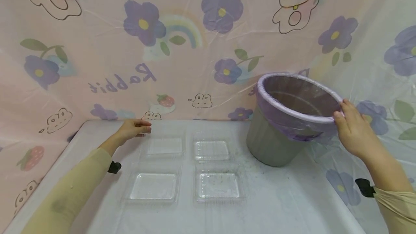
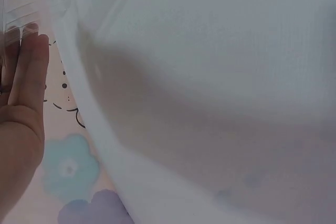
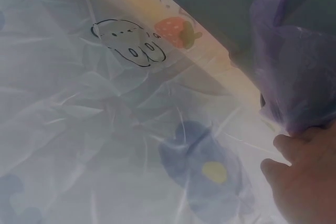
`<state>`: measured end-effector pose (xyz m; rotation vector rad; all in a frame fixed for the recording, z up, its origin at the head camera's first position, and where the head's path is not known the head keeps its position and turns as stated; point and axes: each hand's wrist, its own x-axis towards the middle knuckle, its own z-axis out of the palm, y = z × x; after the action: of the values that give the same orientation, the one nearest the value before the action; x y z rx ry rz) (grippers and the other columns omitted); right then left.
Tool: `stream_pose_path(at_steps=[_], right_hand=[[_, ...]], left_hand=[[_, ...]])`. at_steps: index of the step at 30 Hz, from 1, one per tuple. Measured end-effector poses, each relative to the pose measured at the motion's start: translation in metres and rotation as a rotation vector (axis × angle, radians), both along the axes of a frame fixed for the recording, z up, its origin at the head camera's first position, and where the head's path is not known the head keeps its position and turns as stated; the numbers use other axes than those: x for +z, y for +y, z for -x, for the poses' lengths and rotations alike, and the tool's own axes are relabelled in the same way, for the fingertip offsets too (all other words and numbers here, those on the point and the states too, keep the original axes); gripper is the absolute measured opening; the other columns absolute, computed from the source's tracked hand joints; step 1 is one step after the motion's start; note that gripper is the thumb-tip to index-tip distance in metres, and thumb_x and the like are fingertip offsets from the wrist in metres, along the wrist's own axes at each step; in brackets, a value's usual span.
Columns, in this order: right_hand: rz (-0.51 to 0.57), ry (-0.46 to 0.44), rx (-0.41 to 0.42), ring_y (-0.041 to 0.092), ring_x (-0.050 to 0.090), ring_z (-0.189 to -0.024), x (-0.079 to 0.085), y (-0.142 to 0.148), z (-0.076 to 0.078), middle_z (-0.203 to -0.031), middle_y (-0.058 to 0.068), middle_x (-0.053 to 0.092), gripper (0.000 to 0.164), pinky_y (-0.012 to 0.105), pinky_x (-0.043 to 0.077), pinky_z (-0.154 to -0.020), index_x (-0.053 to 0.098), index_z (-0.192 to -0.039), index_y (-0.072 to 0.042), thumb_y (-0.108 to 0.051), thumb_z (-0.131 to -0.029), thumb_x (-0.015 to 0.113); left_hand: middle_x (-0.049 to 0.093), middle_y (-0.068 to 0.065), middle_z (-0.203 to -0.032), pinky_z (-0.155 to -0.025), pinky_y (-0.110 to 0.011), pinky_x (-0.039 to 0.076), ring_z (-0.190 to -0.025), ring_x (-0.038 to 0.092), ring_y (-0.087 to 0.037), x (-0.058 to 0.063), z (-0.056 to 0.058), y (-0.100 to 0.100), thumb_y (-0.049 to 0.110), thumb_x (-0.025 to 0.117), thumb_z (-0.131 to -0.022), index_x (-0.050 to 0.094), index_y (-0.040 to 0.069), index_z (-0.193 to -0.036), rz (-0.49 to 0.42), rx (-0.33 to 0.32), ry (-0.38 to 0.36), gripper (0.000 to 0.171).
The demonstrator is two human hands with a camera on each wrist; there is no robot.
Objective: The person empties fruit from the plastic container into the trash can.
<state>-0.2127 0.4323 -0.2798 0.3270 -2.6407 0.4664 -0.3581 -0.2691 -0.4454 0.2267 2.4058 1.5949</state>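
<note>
My left hand (image 1: 134, 129) is at the back left corner of a clear plastic container (image 1: 164, 145). Its fingers (image 2: 32, 72) look nearly straight, their tips overlapping ridged clear plastic (image 2: 23, 3) in the left wrist view. On the right, my right hand (image 1: 357, 131) grips the rim of a grey trash bin (image 1: 276, 143) with a purple bag (image 1: 292, 125) folded over its edge. The bin leans toward that hand, and its inside looks bare apart from the liner. In the right wrist view, the fingertips are partly hidden against the purple bag (image 3: 299, 72).
Beside the first container sits another clear container (image 1: 212, 150), with two more, a front left container (image 1: 153, 186) and a front right container (image 1: 218, 186), nearer me. Small specks lie around the right ones on the white tabletop (image 1: 276, 201). A printed curtain (image 1: 182, 57) hangs behind.
</note>
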Motion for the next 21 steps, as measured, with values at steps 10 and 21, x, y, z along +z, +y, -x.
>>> stream_pose_path(at_steps=[10,21], right_hand=[[0.005,0.003,0.005,0.060,0.011,-0.150,-0.0013,-0.0023,0.0010,-0.159,0.045,0.016,0.060,0.080,0.000,-0.115,0.020,-0.151,0.024,-0.024,-0.115,0.023],[0.206,-0.034,-0.020,0.056,-0.003,-0.152,-0.0049,-0.0055,0.0029,-0.166,0.036,-0.001,0.066,0.056,-0.007,-0.126,-0.003,-0.161,0.009,-0.028,-0.114,0.026]], left_hand=[[0.070,-0.022,-0.127,-0.099,-0.042,0.057,-0.117,0.068,-0.031,-0.0033,-0.0023,-0.0005,0.020,0.063,-0.106,0.059,-0.008,-0.138,0.056,0.004,0.003,0.042],[0.057,-0.027,-0.145,-0.108,-0.051,0.051,-0.133,0.057,-0.043,-0.0030,-0.0054,0.0005,0.033,0.052,-0.111,0.047,-0.009,-0.149,0.100,-0.023,0.020,0.056]])
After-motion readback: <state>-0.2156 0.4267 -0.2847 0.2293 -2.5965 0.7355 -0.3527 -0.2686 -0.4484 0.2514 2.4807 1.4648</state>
